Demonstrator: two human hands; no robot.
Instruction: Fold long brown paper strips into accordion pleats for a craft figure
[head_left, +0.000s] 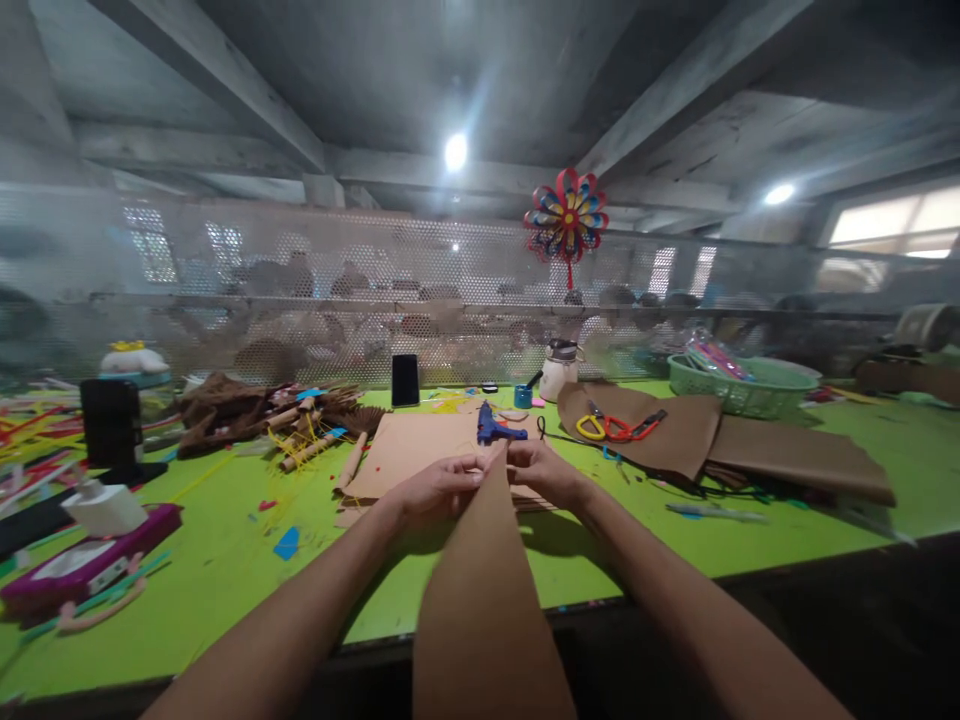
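A long strip of brown kraft paper (487,590) runs from the bottom of the head view up to a narrow end between my hands. My left hand (442,485) pinches that end from the left, thumb and fingers closed on it. On the other side my right hand (544,470) grips the same end with bent fingers. Just beyond the fingertips, a blue glue gun (496,428) lies on a flat sheet of brown paper (405,450). The paper's lower part hangs over the table's front edge, towards me.
Orange-handled scissors (619,428) lie on brown paper to the right, near a pen (716,513) and a green basket (750,388). Crumpled brown paper (225,410) and rolled tubes fill the left. A purple power strip (94,560) and a phone on a stand (112,425) stand at far left.
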